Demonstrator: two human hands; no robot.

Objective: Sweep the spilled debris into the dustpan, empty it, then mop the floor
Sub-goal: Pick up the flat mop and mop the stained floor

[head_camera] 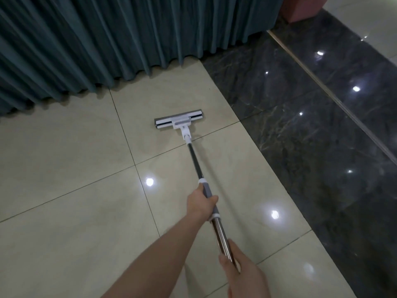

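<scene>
Left hand [202,204] is wrapped around the grey sleeve on the mop handle [194,157], and the right hand [242,271] is clenched around the shiny steel part closer to the body, down at 6 o'clock. The handle runs up toward 12 o'clock to the mop head [178,121], which sits flat on the cream floor tiles [64,168] just short of the teal curtain [96,44]. A dark marble strip [311,130] is at 3 o'clock, and a pink bin [300,9] at 1 o'clock.
</scene>
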